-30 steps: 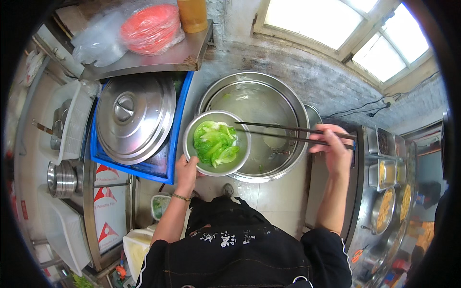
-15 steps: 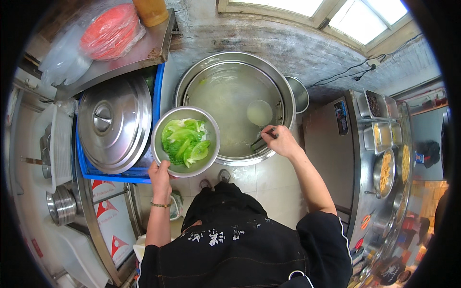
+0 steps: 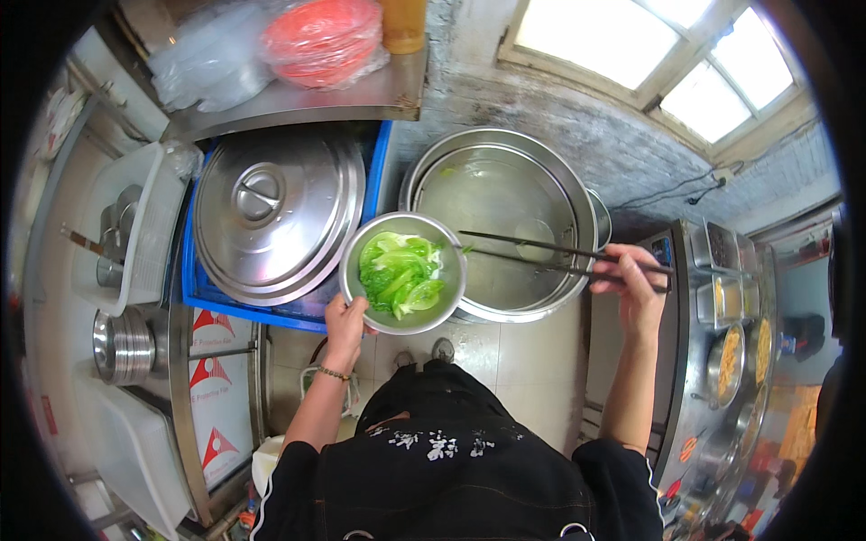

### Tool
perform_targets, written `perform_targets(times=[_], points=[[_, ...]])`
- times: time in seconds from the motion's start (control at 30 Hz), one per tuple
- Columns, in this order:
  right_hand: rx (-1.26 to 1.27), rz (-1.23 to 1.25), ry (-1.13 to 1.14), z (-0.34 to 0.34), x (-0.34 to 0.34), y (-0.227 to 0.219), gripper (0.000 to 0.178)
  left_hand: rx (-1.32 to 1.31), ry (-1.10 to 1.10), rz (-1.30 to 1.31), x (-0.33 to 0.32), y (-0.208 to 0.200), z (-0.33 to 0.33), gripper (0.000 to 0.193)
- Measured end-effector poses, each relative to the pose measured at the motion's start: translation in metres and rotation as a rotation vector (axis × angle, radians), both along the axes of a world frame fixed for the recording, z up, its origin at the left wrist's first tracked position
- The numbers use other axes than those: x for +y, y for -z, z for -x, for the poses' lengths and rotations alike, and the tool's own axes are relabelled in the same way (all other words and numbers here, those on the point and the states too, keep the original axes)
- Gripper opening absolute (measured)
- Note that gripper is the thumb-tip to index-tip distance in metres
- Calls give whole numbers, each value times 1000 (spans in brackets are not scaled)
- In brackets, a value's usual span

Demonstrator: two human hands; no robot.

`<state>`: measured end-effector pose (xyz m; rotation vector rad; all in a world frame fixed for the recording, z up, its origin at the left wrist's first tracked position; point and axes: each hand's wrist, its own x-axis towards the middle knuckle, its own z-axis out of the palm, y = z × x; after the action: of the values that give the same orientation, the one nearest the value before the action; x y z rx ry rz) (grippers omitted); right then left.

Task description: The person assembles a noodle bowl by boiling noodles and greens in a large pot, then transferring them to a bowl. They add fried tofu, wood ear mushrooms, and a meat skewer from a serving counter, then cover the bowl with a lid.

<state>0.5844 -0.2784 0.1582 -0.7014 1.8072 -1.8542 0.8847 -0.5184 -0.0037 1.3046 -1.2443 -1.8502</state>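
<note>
My left hand [image 3: 345,325] grips the lower left rim of a round metal bowl [image 3: 454,302]. Wilted green lettuce leaves [image 3: 399,275] lie inside it. Long dark chopsticks [image 3: 564,246] are in my right hand [image 3: 634,279], pointing left across the large steel pot [image 3: 494,137]. Their tips reach the bowl's right rim, where a small green scrap [image 3: 465,248] shows at the ends. Cloudy liquid [image 3: 487,203] fills the pot, with a tiny yellow-green piece near its far left side. A pale round shape under the chopsticks is too unclear to name.
Left of the pot, a big steel lid [image 3: 280,225] covers a vessel in a blue frame [image 3: 188,279]. Above it juts a metal shelf [image 3: 316,108] with bagged red dishes [image 3: 322,41]. At right stands a counter with food trays [image 3: 719,298] and a bowl of yellow food [image 3: 727,365].
My right hand has lifted the chopsticks out of the pot and swung their tips left to the bowl's rim. My left hand keeps its hold. The view has shifted left.
</note>
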Motion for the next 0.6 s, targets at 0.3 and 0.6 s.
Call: perform_targets(times=[0.3,0.6], points=[[134,20,-274,-34,-12,-41,18,72,-169,61,29,-18,-20,14],[66,454,-737,-63,-32,-69,20,20,-558,204,167,-19,-55,22]])
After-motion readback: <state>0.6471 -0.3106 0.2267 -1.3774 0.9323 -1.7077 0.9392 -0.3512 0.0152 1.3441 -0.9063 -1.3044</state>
